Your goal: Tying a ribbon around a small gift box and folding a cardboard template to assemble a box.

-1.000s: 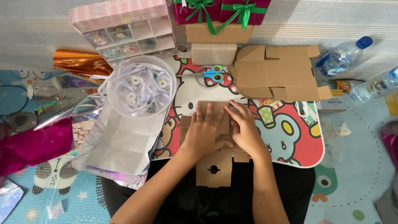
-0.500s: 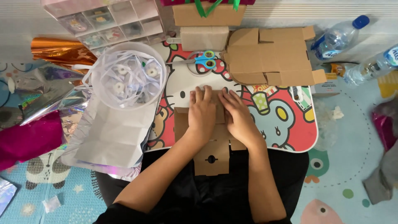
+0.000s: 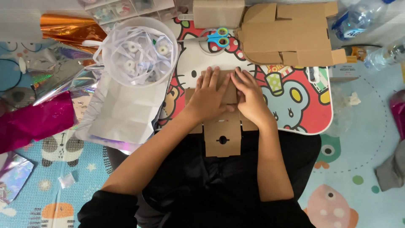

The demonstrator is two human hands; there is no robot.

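A flat brown cardboard box blank (image 3: 222, 137) with a keyhole-shaped cutout lies on a small cartoon-printed table (image 3: 303, 114), its near flap hanging over the table's front edge. My left hand (image 3: 209, 98) presses flat on the upper part of the cardboard, fingers spread. My right hand (image 3: 249, 96) presses beside it, fingers together on the fold. Both palms cover the middle of the blank.
More flat cardboard blanks (image 3: 287, 33) and a folded one (image 3: 217, 12) lie at the table's far side, with blue-handled scissors (image 3: 217, 37). A clear tub of white ribbon (image 3: 137, 50) and white paper (image 3: 122, 112) sit left. Foil sheets (image 3: 36, 120), bottles (image 3: 358, 19).
The view has shifted so the table sits lower in frame. My hands stay pressed on the cardboard, sliding slightly along the fold.
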